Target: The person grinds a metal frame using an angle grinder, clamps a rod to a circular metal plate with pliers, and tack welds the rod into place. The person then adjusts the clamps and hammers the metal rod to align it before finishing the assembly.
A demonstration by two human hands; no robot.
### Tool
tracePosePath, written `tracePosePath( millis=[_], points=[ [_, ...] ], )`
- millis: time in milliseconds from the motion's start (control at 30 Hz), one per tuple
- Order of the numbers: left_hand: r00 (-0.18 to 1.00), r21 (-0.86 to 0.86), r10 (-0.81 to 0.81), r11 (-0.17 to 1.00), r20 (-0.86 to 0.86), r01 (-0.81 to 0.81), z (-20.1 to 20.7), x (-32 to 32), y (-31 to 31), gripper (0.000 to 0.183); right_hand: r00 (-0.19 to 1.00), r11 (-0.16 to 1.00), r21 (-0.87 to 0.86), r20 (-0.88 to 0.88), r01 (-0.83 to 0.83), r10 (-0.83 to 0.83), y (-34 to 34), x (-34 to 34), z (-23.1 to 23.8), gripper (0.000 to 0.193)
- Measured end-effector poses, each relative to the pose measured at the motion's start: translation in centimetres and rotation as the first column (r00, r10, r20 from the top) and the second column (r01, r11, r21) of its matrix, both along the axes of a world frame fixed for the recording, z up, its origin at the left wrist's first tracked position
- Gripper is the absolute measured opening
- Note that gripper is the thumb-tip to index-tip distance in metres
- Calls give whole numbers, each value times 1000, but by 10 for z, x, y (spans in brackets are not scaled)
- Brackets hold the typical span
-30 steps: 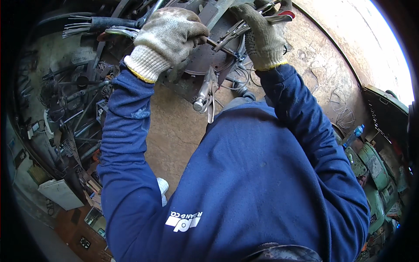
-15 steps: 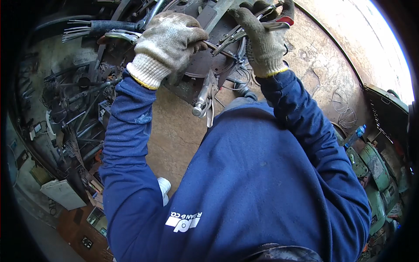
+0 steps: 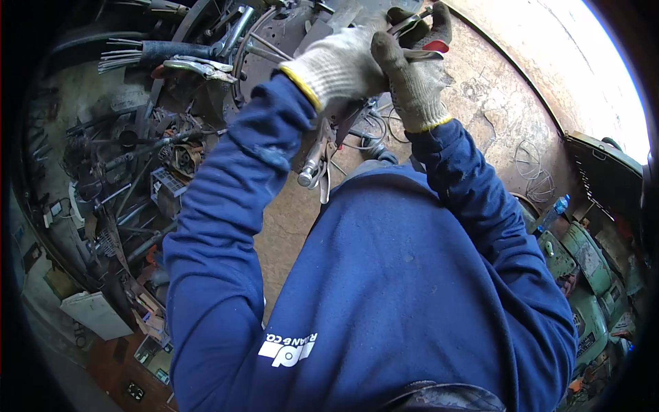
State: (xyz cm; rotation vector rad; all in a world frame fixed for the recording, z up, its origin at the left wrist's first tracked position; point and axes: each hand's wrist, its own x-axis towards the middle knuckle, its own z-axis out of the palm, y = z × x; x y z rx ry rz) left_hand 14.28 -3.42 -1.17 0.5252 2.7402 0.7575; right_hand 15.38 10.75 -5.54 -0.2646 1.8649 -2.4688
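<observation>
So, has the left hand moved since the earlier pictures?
Yes. The left hand has moved right across the round metal disc, and now touches the right hand holding the pliers.

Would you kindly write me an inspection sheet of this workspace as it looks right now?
Surface: rusty metal bench, stained.
Job's things: locking pliers with a red lever, gripped over a dark round metal part.
Clutter: a second pair of locking pliers, a wire brush, scrap rods at left.
Hands: left hand and right hand, both gloved, closed together around the pliers.
Cables: loose wire loops on the bench.
Surroundings: green machine, plastic bottle.
</observation>
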Motion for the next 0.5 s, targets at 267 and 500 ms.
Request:
tracePosePath(
  millis=[267, 500],
  points=[
    [992, -125, 125, 984, 7, -123, 7, -1, 4, 40, 963, 943, 221, -45, -248, 264, 82, -57, -10, 68],
    [987, -88, 161, 983, 21, -158, 16, 1, 5, 50, 934, 563, 746, 276, -356, 226, 56, -102, 82, 58]
  ],
)
